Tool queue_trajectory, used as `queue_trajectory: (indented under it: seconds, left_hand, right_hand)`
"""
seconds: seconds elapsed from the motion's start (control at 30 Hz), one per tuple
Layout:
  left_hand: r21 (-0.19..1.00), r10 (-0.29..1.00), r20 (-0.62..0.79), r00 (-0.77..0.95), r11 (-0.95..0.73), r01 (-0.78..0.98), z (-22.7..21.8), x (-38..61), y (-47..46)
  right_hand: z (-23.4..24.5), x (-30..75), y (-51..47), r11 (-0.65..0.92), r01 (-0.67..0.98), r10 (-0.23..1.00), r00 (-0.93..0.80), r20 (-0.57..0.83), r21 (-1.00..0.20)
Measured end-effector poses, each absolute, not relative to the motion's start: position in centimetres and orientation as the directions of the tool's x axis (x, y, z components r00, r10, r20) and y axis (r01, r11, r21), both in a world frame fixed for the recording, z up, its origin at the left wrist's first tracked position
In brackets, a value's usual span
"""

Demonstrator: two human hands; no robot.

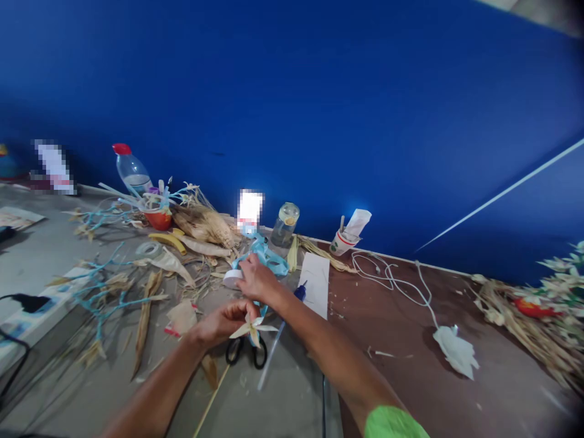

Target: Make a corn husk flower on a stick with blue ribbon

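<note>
My left hand (223, 321) is closed in a pinch on a small pale husk flower (252, 329) just above the table. My right hand (255, 278) is closed on a white roll of tape (232, 278), with light blue ribbon (267, 255) trailing behind it. Black-handled scissors (246, 351) lie under the flower. A thin stick or tube (272, 359) with a blue tip lies beside them.
Dried husks (203, 226), blue-wrapped stems (103, 292), an orange cup (157, 217), a red-capped bottle (130, 170) and a jar (285, 224) crowd the table's left. A paper cup (342, 241), white cable (396, 283), white sheet (314, 283) and husk flowers (538, 316) lie to the right. A blue wall stands behind.
</note>
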State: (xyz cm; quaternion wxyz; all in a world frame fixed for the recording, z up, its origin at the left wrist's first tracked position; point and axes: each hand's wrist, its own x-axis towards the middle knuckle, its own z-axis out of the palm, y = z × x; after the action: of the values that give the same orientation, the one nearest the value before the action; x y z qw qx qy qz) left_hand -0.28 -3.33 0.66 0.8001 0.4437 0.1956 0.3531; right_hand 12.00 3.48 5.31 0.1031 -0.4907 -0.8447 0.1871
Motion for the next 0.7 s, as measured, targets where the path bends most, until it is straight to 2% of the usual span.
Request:
queue_trajectory:
  seconds: [0.1, 0.23, 0.33, 0.53, 0.7]
  left_hand:
    - [0.833, 0.729, -0.002, 0.685, 0.381, -0.402, 0.7, -0.3, -3.3]
    - [0.824, 0.734, 0.009, 0.679, 0.379, -0.42, 1.1, -0.3, -3.3]
    - [0.816, 0.752, 0.014, 0.659, 0.373, -0.443, 1.3, -0.2, -3.4]
    - [0.8, 0.747, 0.001, 0.664, 0.397, -0.449, 1.3, -0.1, -3.3]
    - [0.793, 0.753, -0.01, 0.658, 0.407, -0.453, 1.0, -0.1, -3.2]
  right_hand:
    - [5.3, 11.7, 3.5, 0.516, 0.806, 0.842, -0.539, 0.0, -0.292]
    - [5.8, 12.4, 3.8, 0.593, 0.799, 0.798, -0.568, 0.198, -0.097]
    - [5.9, 12.8, 4.9, 0.554, 0.833, 0.794, -0.532, 0.294, 0.01]
    - [4.3, 12.7, 7.3, 0.446, 0.895, 0.845, -0.428, 0.319, 0.02]
    - [3.0, 11.4, 7.6, 0.48, 0.877, 0.843, -0.466, 0.271, 0.014]
